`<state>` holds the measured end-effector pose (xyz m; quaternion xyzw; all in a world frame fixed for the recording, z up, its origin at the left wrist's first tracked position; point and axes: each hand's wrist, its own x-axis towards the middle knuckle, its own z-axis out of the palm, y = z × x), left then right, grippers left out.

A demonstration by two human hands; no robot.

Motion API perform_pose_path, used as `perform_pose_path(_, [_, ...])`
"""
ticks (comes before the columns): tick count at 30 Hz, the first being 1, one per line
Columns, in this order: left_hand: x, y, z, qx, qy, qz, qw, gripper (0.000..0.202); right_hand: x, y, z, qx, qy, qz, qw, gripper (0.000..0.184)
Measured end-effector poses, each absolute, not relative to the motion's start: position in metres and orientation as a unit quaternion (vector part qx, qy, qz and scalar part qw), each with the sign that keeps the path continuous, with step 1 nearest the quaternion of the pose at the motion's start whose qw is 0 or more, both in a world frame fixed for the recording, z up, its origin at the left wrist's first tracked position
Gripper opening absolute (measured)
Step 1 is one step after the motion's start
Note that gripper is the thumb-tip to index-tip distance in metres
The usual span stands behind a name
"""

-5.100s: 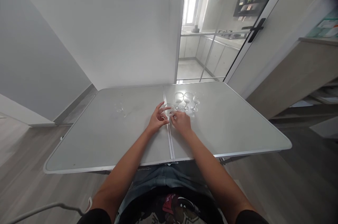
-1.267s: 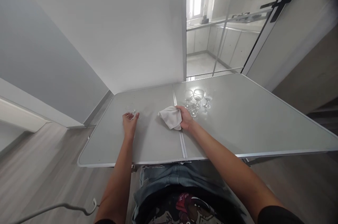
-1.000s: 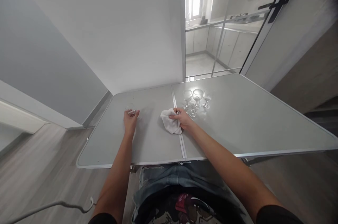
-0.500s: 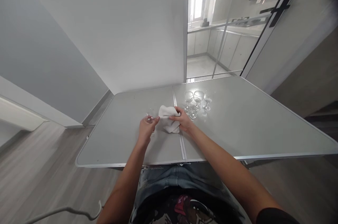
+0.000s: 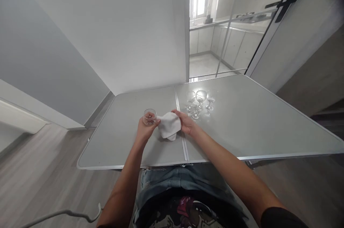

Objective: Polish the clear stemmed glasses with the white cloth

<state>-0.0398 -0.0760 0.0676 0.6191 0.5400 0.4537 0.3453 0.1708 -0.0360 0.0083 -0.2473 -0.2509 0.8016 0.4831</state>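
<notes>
My left hand (image 5: 145,127) is closed around a clear stemmed glass (image 5: 149,114), its round rim tilted up toward me. A corner of a white cloth (image 5: 170,125) is pinched by the same hand at the thumb. My right hand (image 5: 186,122) grips the cloth's right side, with some fingers hidden behind it. The cloth hangs between both hands, just above the table. Several more stemmed glasses (image 5: 200,105) stand upright in a group beyond my right hand.
The grey folding table (image 5: 242,120) has a metal edge and a seam (image 5: 185,149) down its middle. A white wall (image 5: 145,34) rises behind it. At the back right is a glass door with a black handle (image 5: 287,4). A curved grey bar (image 5: 70,213) shows at the lower left.
The glass in my left hand has tilted so its rim faces me more. The cloth has come lower and spread, its left corner now at my left thumb. My view has shifted slightly.
</notes>
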Motion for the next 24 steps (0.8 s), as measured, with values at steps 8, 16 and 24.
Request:
perform_pose_path(8, [-0.054, -0.076, 0.087, 0.652, 0.514, 0.427, 0.359, 0.038, 0.172, -0.046, 0.012, -0.205, -0.304, 0.852, 0.374, 0.046])
perform_pose_path(16, [-0.063, -0.071, 0.075, 0.681, 0.525, 0.376, 0.345, 0.031, 0.169, -0.052, 0.021, -0.199, -0.329, 0.807, 0.448, 0.073])
perform_pose_path(24, [-0.063, -0.069, 0.071, 0.748, 0.526, 0.335, 0.227, 0.021, 0.163, -0.052, 0.015, -0.307, -0.372, 0.764, 0.428, 0.075])
